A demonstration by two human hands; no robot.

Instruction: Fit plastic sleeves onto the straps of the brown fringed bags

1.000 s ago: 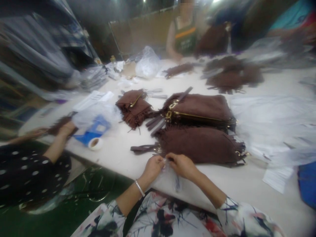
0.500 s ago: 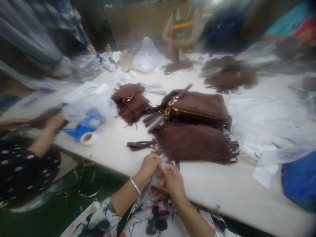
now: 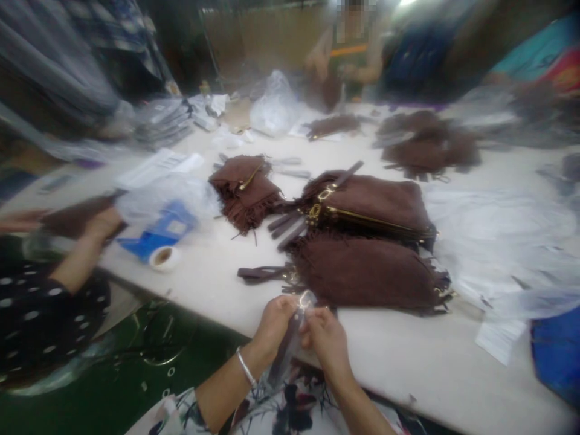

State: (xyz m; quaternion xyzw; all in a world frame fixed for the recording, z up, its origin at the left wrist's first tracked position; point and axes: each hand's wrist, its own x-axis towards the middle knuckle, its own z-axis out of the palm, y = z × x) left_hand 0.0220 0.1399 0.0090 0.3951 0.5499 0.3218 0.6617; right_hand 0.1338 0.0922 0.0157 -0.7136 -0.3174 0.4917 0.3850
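Observation:
My left hand point(image 3: 273, 323) and my right hand point(image 3: 325, 336) meet at the near edge of the white table point(image 3: 212, 278). Both pinch the top of a small clear plastic sleeve point(image 3: 290, 341) with a dark strap inside, which hangs down over my lap. Just beyond my hands lies a brown fringed suede bag point(image 3: 367, 272) with its strap stretched out to the left. A second brown bag point(image 3: 367, 202) with a gold zipper lies behind it, and a smaller folded fringed piece point(image 3: 247, 187) sits to the left.
A person in a dotted sleeve point(image 3: 45, 308) works at the left by a blue box point(image 3: 158, 232) and a tape roll point(image 3: 164, 258). Clear plastic bags point(image 3: 502, 241) cover the right side. More brown bags point(image 3: 428, 145) and another person point(image 3: 348, 60) are at the far end.
My hands drew back from the bag to the table's edge and lifted the clear sleeve upright between them. The view shifted slightly.

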